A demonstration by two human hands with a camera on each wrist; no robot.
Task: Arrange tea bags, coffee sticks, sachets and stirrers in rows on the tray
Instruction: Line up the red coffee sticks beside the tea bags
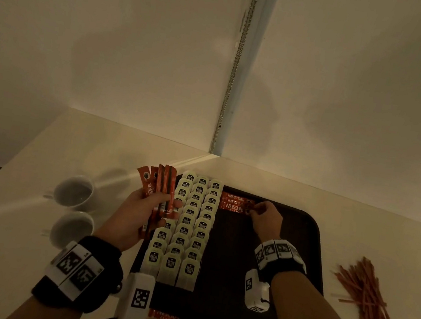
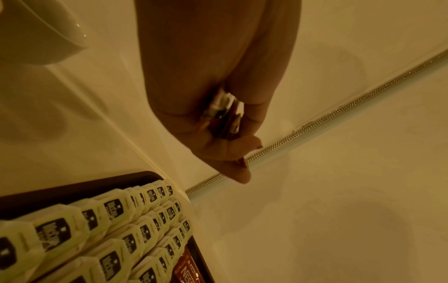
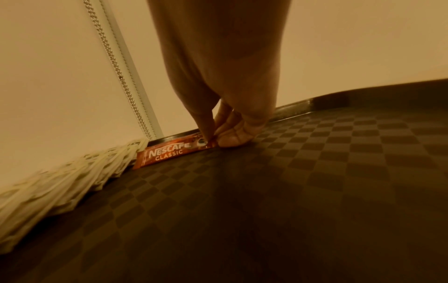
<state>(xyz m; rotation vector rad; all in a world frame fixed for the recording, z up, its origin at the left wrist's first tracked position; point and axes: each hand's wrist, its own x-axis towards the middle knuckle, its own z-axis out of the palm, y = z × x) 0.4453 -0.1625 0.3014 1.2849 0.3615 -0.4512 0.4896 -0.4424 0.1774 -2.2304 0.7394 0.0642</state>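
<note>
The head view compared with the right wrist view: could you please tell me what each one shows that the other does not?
Only the head view shows the left hand gripping a bundle of coffee sticks, two white cups, and the stirrers right of the tray.

Only the right wrist view shows the tray's checkered texture and "CLASSIC" on the stick.

Both show the right hand pinching the end of a coffee stick on the tray, beside the tea bags.

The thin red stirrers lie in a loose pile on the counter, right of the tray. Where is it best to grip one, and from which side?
Probably pinch one stirrer at a free end sticking out of the pile's edge, coming from above. They cross and overlap, so a middle grip would likely lift several.
</note>
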